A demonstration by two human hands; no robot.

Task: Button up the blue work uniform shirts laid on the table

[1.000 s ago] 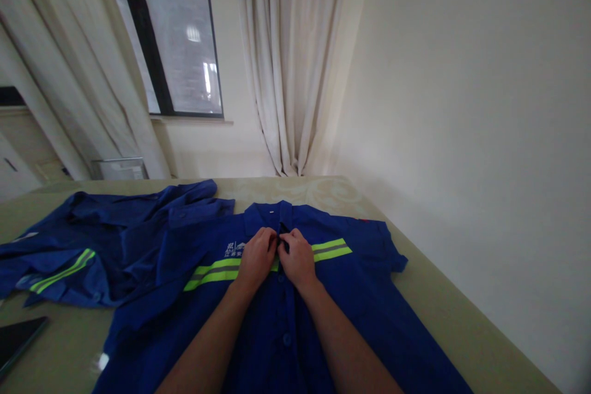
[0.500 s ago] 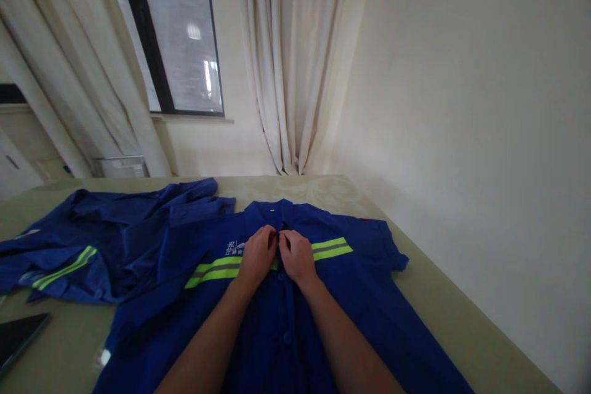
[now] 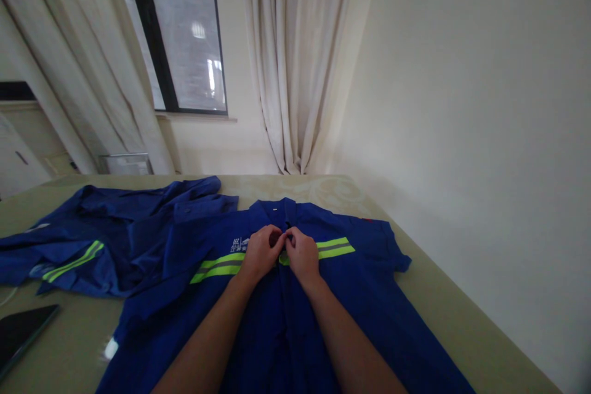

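A blue work shirt [image 3: 369, 295] with yellow-green reflective bands lies spread on the table, its collar toward the far edge. At its front opening, just below the collar, my left hand [image 3: 264, 252] pinches the placket with thumb and fingertips. My right hand [image 3: 301, 253] meets it there, also pinching the fabric. The fingertips of both hands touch or nearly touch, and what lies between them, perhaps a button, is too small to make out. White lettering shows on the chest beside my left hand.
A second blue garment [image 3: 124, 234] lies crumpled at the left, against the shirt's sleeve. A dark flat device [image 3: 23, 332] rests on the table [image 3: 466, 298] at the left edge. A wall [image 3: 484, 135] borders the right side; curtains [image 3: 295, 74] hang behind.
My hands stay at the upper placket; the fingertips have come closer together and the fabric there is slightly lifted. The whole view has shifted a little.
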